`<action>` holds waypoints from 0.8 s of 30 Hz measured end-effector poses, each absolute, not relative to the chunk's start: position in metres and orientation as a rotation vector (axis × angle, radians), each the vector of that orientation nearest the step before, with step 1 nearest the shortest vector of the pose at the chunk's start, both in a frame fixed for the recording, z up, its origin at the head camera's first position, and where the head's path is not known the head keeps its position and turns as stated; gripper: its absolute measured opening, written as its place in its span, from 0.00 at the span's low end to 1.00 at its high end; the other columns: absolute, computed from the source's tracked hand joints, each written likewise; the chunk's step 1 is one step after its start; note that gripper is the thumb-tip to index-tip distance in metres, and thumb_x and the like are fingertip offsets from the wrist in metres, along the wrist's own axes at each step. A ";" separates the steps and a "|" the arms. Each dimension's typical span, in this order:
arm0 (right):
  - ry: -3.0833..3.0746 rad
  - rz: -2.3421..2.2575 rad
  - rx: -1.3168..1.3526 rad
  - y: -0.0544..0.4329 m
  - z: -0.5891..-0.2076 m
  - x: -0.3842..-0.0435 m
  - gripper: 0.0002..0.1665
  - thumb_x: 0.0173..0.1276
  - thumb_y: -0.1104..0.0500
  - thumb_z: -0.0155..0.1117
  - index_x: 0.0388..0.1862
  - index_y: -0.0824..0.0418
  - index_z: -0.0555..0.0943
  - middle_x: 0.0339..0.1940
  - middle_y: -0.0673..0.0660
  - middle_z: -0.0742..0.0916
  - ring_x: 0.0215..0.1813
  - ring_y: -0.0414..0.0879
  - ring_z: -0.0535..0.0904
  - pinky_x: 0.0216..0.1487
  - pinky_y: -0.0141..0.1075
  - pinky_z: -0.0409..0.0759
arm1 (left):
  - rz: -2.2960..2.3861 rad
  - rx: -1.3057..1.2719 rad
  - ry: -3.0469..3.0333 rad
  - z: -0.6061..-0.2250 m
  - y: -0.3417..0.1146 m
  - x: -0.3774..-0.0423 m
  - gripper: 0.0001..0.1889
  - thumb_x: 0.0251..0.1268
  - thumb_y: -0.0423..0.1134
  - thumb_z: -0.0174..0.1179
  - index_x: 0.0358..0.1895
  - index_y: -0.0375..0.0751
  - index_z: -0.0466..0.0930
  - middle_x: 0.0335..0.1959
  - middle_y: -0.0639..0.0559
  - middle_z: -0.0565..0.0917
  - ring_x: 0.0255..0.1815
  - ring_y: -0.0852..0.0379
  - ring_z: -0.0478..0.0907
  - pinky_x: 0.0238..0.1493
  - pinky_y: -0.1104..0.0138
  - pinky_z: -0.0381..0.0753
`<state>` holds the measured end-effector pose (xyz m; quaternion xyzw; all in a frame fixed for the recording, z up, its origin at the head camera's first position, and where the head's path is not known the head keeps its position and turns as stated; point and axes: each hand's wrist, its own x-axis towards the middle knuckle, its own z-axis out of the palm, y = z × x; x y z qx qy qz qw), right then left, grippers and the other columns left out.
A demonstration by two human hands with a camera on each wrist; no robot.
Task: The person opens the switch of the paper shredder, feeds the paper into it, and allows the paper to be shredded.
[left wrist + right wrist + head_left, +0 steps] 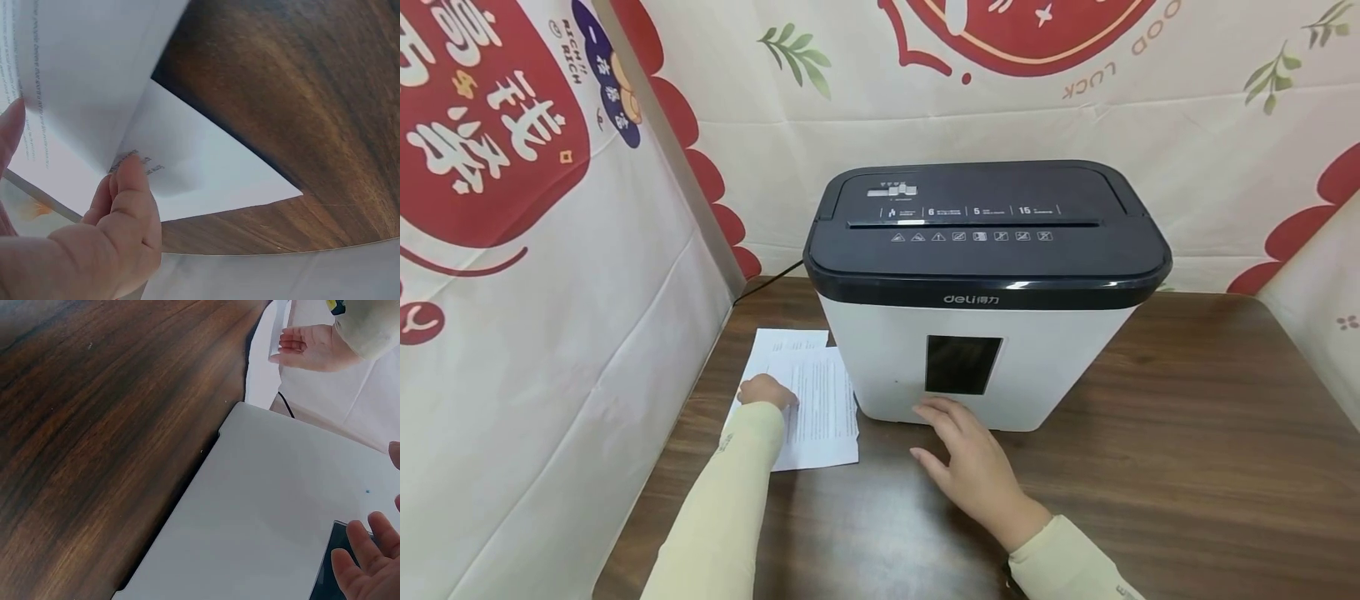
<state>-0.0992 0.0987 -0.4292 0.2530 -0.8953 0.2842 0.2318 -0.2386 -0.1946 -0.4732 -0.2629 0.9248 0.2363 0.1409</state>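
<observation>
- Pinching the edge of the upper sheet in the left hand, with the thumb on the printed face and the fingers curled at the edge.
- Holding that edge raised off the lower sheet, with a shadowed gap between the two in the left wrist view.
- Overlapping on the table, close beside the left side of the shredder, with the lower sheet showing past the top of the upper sheet.
- Holding the right hand open before the shredder's front, near the dark window, with fingers apart and slightly bent; cannot tell if touching.
- Facing the shredder, upright on the table, with a white body, a black top and a slot across it.
- Wearing pale sleeves.
- Also visible: a black cord left of the shredder, and printed cloth behind.
</observation>
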 end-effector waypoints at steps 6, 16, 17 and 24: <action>-2.466 0.774 0.689 0.099 -0.431 -0.099 0.33 0.50 0.59 0.79 0.56 0.62 0.78 0.55 0.59 0.81 0.57 0.53 0.77 0.54 0.46 0.78 | 0.640 -0.763 2.665 -0.466 -0.190 -0.235 0.35 0.50 0.43 0.71 0.55 0.18 0.72 0.54 0.26 0.71 0.56 0.35 0.70 0.58 0.49 0.73; -2.479 0.772 0.676 0.099 -0.433 -0.099 0.33 0.50 0.59 0.79 0.56 0.61 0.78 0.55 0.58 0.81 0.57 0.53 0.77 0.55 0.46 0.78 | 0.731 -0.831 2.659 -0.465 -0.188 -0.233 0.38 0.49 0.40 0.71 0.59 0.18 0.66 0.54 0.27 0.71 0.57 0.35 0.69 0.59 0.50 0.72; -2.476 0.772 0.677 0.099 -0.433 -0.098 0.33 0.50 0.59 0.79 0.56 0.62 0.78 0.55 0.58 0.81 0.57 0.53 0.77 0.55 0.46 0.78 | 0.757 -0.845 2.655 -0.466 -0.189 -0.233 0.39 0.48 0.39 0.71 0.60 0.18 0.65 0.54 0.27 0.71 0.57 0.35 0.69 0.60 0.50 0.72; -2.475 0.769 0.675 0.100 -0.433 -0.098 0.33 0.49 0.60 0.79 0.56 0.62 0.78 0.55 0.59 0.81 0.57 0.53 0.77 0.55 0.46 0.78 | 0.911 -0.876 2.625 -0.474 -0.193 -0.237 0.43 0.45 0.35 0.73 0.63 0.21 0.60 0.56 0.26 0.72 0.58 0.33 0.70 0.60 0.46 0.72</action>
